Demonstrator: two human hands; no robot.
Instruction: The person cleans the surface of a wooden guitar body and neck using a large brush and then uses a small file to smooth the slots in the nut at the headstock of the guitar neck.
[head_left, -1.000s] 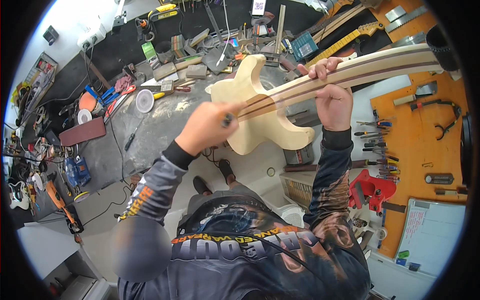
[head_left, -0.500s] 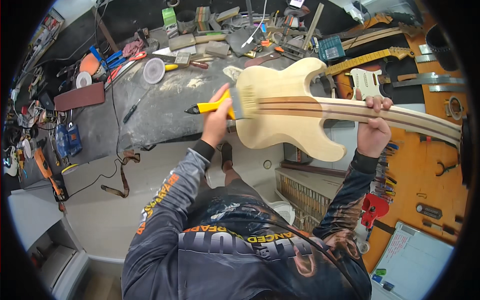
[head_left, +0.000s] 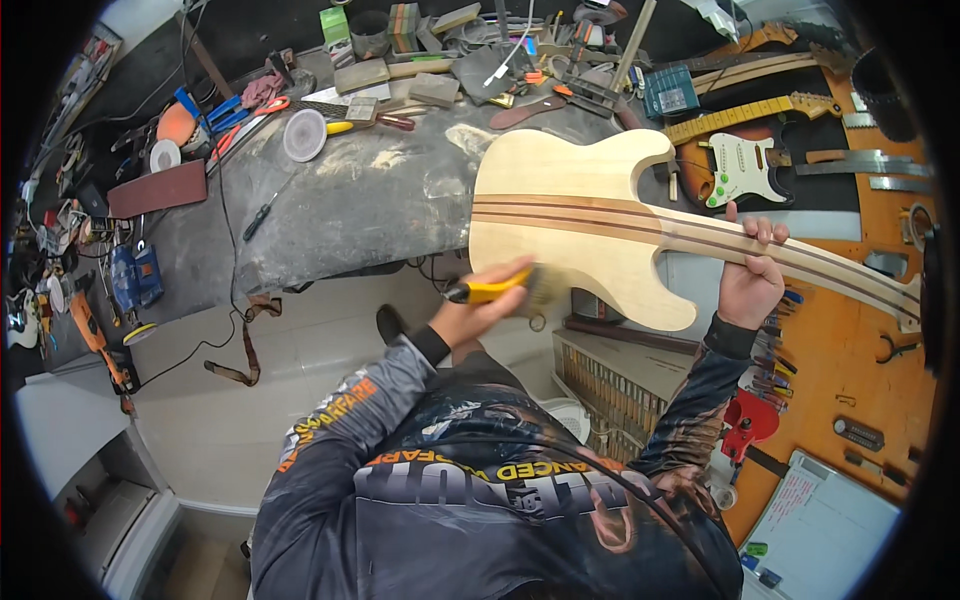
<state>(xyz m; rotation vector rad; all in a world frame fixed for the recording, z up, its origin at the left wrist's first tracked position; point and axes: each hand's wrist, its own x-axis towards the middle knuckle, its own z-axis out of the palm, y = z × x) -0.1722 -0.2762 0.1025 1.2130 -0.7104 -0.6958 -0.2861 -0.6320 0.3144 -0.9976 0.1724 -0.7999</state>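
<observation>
"Which thing is closest to the person?"

"The left hand (head_left: 472, 316), just on the near side of the pale guitar body (head_left: 560, 175). Its fingers are clamped on the yellow handle of a brush (head_left: 487, 292). The blurred bristles are at the body's near edge; whether they touch it cannot be told."

"And the right hand (head_left: 750, 290)?"

"To the right of the guitar body, clamped on the striped neck (head_left: 690, 230), with the fingers showing over its far edge and the thumb on the near side."

"Where does the guitar body itself lie?"

"Back side up, its dark stripes running on into the neck, at the right part of the grey workbench (head_left: 370, 225). Whether it rests there cannot be told."

"What is farther off?"

"A screwdriver (head_left: 260, 218) lies well to the left of the guitar body. Beyond the body's right side is a sunburst guitar (head_left: 742, 170), and past its far edge, a teal box (head_left: 670, 92)."
</observation>
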